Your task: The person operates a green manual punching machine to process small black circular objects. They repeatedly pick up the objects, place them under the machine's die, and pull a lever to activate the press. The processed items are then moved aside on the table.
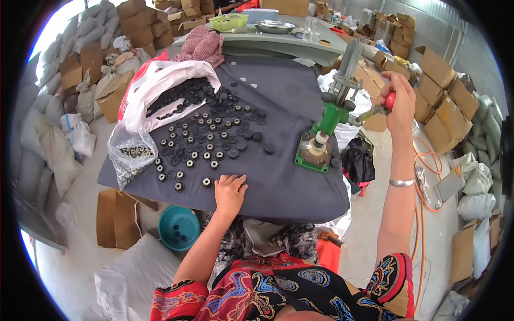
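In the head view, I have the right hand (399,102) curled round the red knob (391,100), out to the right of the green press (327,121), whose long axis leans away and rightward from its base. The left hand (229,196) rests on the dark cloth (284,187), fingers loosely spread, holding nothing I can see. The nearest disc (207,182) lies just left of it; the press stands farther off, to its right. I cannot tell whether anything sits under the white ram (320,138).
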The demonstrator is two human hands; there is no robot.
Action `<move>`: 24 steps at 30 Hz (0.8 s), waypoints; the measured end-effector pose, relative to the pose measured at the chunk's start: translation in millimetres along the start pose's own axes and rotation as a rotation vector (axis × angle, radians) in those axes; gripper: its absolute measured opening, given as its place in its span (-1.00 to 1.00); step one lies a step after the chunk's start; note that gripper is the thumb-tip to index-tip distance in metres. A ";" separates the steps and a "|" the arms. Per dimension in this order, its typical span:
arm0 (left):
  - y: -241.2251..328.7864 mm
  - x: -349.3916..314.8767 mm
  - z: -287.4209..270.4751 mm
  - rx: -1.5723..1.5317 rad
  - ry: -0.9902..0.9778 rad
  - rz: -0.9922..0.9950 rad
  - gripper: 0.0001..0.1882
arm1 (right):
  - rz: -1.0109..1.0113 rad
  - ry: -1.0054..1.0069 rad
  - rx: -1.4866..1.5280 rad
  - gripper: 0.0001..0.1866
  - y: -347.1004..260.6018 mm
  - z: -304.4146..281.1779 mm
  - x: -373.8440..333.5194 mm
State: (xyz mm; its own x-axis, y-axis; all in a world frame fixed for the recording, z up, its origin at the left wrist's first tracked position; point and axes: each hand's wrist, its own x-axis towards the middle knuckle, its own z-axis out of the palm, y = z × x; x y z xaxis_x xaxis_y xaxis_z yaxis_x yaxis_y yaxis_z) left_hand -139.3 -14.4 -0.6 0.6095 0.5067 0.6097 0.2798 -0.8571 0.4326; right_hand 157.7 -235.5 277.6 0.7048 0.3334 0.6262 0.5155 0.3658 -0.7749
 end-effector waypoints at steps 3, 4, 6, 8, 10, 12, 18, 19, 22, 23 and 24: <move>-1.7 -0.1 2.5 -0.008 0.007 -0.010 -0.68 | 0.028 -0.019 0.006 -0.75 0.9 -2.9 8.0; -2.3 0.1 2.9 -0.013 0.010 -0.005 -0.68 | 0.033 -0.031 0.011 -0.76 1.9 -3.5 8.8; -4.9 0.4 3.2 -0.028 0.014 -0.001 -0.67 | 0.024 -0.004 0.020 -0.76 4.2 -1.5 10.2; -7.0 3.7 1.2 -0.095 0.025 0.024 -0.68 | 0.035 0.052 -0.019 -0.76 3.1 4.4 7.4; -4.0 8.6 1.6 -0.148 0.013 -0.019 -0.70 | -0.026 0.010 -0.022 -0.75 12.5 -2.0 10.4; 10.8 20.7 4.4 -0.236 0.015 -0.078 -0.71 | -0.094 0.006 -0.146 -0.74 13.2 -4.8 10.2; 70.8 85.6 59.8 -0.454 -0.079 -0.027 -0.46 | -0.089 0.027 -0.060 -0.71 9.9 -7.6 13.7; 79.5 96.0 72.0 -0.478 -0.108 -0.029 -0.44 | -0.092 0.033 -0.059 -0.72 10.4 -5.7 14.1; 96.0 118.7 101.6 -0.510 -0.213 0.001 -0.41 | -0.079 0.062 -0.061 -0.74 10.3 0.0 9.8; 98.8 124.4 109.0 -0.514 -0.249 0.016 -0.40 | -0.064 0.072 -0.060 -0.74 8.1 2.4 9.1; 101.1 127.8 116.5 -0.505 -0.269 0.022 -0.39 | -0.046 0.083 -0.061 -0.75 6.9 3.4 7.9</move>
State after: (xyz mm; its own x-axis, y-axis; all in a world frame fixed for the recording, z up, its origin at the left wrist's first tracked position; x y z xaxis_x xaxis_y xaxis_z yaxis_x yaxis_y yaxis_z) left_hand 53.3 -47.1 43.6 0.7970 0.3913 0.4600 -0.0836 -0.6829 0.7257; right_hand 165.1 -227.3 277.4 0.7164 0.2438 0.6537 0.5751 0.3241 -0.7511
